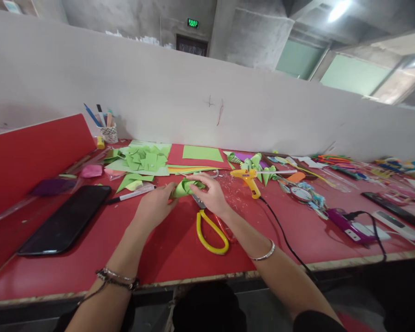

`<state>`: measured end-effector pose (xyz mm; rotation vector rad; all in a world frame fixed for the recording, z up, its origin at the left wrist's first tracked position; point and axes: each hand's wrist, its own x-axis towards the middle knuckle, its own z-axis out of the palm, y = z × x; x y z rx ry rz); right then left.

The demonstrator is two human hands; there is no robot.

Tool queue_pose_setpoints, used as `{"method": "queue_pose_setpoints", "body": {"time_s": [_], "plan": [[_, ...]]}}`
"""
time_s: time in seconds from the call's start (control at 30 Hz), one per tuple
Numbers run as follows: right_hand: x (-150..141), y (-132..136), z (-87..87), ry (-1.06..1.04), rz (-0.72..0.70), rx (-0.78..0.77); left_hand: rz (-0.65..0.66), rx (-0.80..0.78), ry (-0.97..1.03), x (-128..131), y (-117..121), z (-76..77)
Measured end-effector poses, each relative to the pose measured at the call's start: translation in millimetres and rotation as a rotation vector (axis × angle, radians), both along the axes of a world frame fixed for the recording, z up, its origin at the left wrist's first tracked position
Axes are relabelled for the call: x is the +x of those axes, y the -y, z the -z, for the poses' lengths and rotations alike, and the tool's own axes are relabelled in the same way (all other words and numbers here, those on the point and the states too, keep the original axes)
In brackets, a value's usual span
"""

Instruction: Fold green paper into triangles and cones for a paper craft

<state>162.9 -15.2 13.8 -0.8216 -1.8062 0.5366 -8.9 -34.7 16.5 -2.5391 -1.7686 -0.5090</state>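
Note:
Between my two hands is a rolled piece of green paper (184, 188), held just above the red tabletop. My left hand (158, 203) grips its left end, fingers curled round it. On the other end, my right hand (209, 193) pinches the paper between thumb and fingers. Beneath my right hand lie scissors with yellow handles (212, 235), their blades partly hidden by the hand and the paper. A yellow hot glue gun (247, 180) with a clear stick in its back rests to the right of my right hand.
Behind my hands are a heap of cut green paper pieces (145, 157) and a green sheet (202, 153). A black phone (67, 219) and a marker (133, 193) lie left. Finished-looking green paper cones (256, 162), a purple power strip (351, 226) and a pen cup (109, 133) stand around.

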Motion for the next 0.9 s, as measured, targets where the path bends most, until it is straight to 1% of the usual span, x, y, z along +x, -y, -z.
{"method": "queue_pose_setpoints", "body": {"time_s": [0.23, 0.4, 0.5, 0.67, 0.9], "plan": [[0.2, 1.3, -0.8, 0.043, 0.012, 0.016, 0.048, 0.011, -0.031, -0.7, 0.8, 0.2], [1.0, 0.2, 0.7, 0.033, 0.003, 0.026, 0.038, -0.022, -0.009, -0.1, 0.3, -0.7], [1.2, 0.4, 1.2, 0.021, -0.003, 0.020, 0.055, -0.022, 0.018, 0.9, 1.7, -3.0], [-0.8, 2.5, 0.8, 0.028, -0.015, 0.031, 0.047, -0.084, -0.013, 0.9, 3.9, -5.5], [0.5, 2.8, -0.2, 0.070, -0.018, 0.041, 0.077, -0.088, -0.010, 0.4, 1.6, -1.0]]}}
